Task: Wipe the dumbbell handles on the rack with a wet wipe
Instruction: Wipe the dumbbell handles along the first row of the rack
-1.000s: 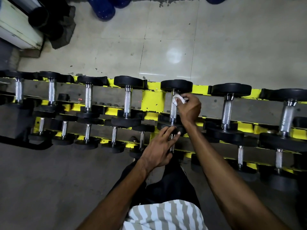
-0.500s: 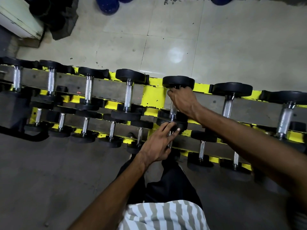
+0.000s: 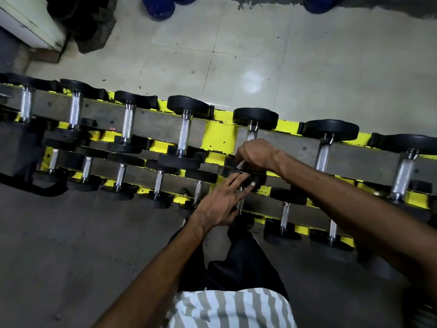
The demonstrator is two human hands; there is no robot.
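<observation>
A yellow and grey rack (image 3: 220, 138) holds two rows of black dumbbells with silver knurled handles. My right hand (image 3: 256, 153) is curled round the lower part of the handle of the fifth upper-row dumbbell (image 3: 255, 117); a sliver of the white wet wipe (image 3: 240, 164) shows under its fingers. Above the hand, a short bare stretch of that handle (image 3: 251, 133) is visible. My left hand (image 3: 224, 202) rests with straight fingers on the near black head of the same dumbbell (image 3: 259, 179).
Neighbouring upper-row dumbbells stand to the left (image 3: 186, 106) and right (image 3: 329, 129). Smaller dumbbells fill the lower row (image 3: 158, 183). Beyond the rack lies pale tiled floor (image 3: 331, 67), with blue objects (image 3: 158, 5) and a white unit (image 3: 28, 22) at the far edge.
My right hand slid down the handle from just under the far head to its near end. The left hand stayed on the near head. The view tilted and shifted.
</observation>
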